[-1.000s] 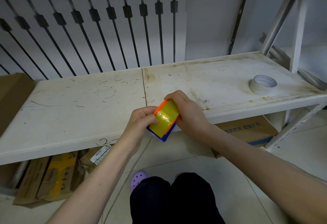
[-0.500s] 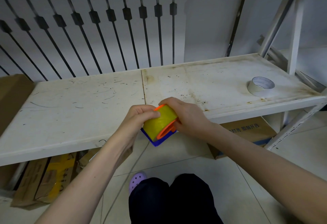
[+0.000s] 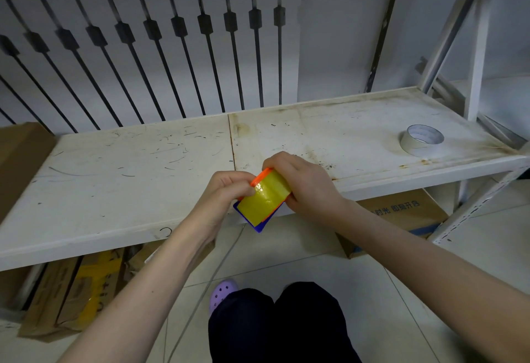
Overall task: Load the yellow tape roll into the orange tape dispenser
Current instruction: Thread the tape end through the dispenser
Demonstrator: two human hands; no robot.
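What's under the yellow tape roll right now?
An orange tape dispenser edge shows above the yellow tape roll, and a blue part pokes out below. The hub and how the roll seats are covered by it and both hands.

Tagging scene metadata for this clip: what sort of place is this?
Likely a storeroom or utility corner, not a proper workshop. Evidence: a scuffed, stained white metal shelf serving as the work surface, cardboard boxes stowed on the tiled floor beneath it, and a wall radiator with an exposed pipe behind.
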